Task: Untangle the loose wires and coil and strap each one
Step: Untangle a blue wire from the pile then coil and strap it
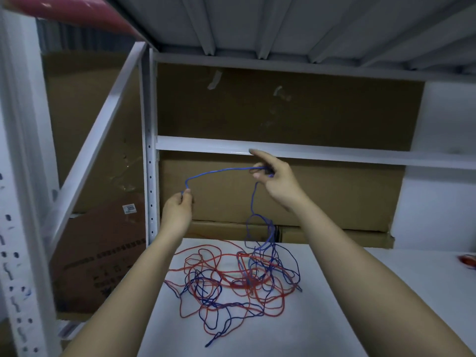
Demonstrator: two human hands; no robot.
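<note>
Two bare hands are raised above a white counter (322, 318) inside a white metal shelving rack (150, 150). The end of a blue wire (219, 172) is pinched between the thumb and curled fingers of the left hand (177, 212), the tip just showing above the fingers. From there the wire is carried up and across in a shallow arch to the right hand (275, 181), where it is pinched between the thumb and the bent middle fingers (257, 173) while the index finger is held out straight toward the rack's horizontal beam. Below the right fingers the blue wire is let hang straight down, and it is joined to a loose tangle on the counter well beneath both hands. In that tangle a red wire (206, 256) is looped through and over the blue strands, with red loops spread mostly below the left fingers and blue loops gathered below the right fingers; one blue end is seen lying at the near edge of the heap. Brown cardboard boxes (296, 112) are stacked behind the rack, beyond the fingers, and another box with printed text and a small white label (128, 208) is seen to the left of the left hand. A small red object (467, 261), too blurred to identify, is found at the far right edge of the counter.
</note>
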